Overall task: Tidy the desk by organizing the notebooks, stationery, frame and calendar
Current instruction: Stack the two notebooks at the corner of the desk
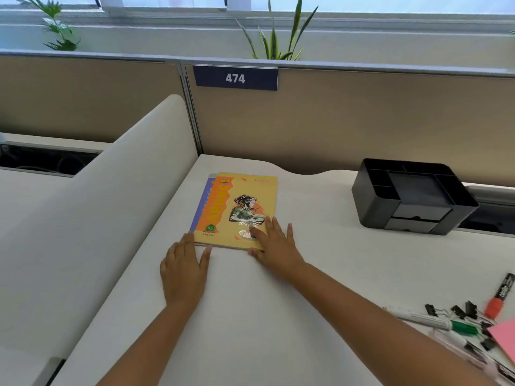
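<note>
Notebooks were found stacked at the desk's far left corner, beside the white divider. The yellow-orange cover lay on top; a blue one showed beneath, offset along the left edge, so the pile was not yet squared.

Left hand was laid flat on the desk, fingers spread and extended, tips touching the stack's near left corner. Nothing was gripped. Right hand was pressed flat on the top cover's near right corner, fingers loosely splayed, likewise grasping nothing.

Step judged: aligning the notebook pile, early in the task. Next move would likely call for a light push on the edges to bring the blue cover flush.

Stationery remained unsorted at the right: markers, binder clips, pink paper. The black organizer stood empty, well apart. Frame and calendar were not seen.
</note>
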A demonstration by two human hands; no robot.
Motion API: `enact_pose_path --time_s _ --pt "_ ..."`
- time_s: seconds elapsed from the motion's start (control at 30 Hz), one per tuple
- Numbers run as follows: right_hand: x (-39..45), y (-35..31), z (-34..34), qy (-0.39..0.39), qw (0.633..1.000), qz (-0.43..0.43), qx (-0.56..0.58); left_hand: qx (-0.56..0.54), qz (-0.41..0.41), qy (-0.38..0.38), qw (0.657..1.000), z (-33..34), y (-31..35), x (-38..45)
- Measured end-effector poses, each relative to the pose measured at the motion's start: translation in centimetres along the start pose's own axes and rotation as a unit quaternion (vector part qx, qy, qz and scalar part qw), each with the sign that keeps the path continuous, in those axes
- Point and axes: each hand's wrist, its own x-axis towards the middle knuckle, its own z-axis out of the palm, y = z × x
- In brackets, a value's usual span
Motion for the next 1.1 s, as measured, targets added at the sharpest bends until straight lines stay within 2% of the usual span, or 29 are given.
enact_pose_path --time_s 0.2,0.83,0.97,1.1 --pt "1.6 -0.4 -0.4 -0.023 0.999 -0.040 0.004 0.043 0.011 -0.004 0.999 0.0 -0.4 0.3" --pt "0.7 -2.2 1.6 0.019 0.999 0.019 0.046 0.049 0.013 0.012 0.999 0.5 -0.8 0.5" --pt "0.6 -2.1 0.3 -0.003 0.993 0.009 0.121 0.042 0.010 0.006 0.999 0.2 -0.8 0.9" --pt "-2.1 -0.8 -1.5 -0.018 0.982 0.000 0.188 -0.006 0.034 0.052 0.998 -0.7 -0.5 0.6"
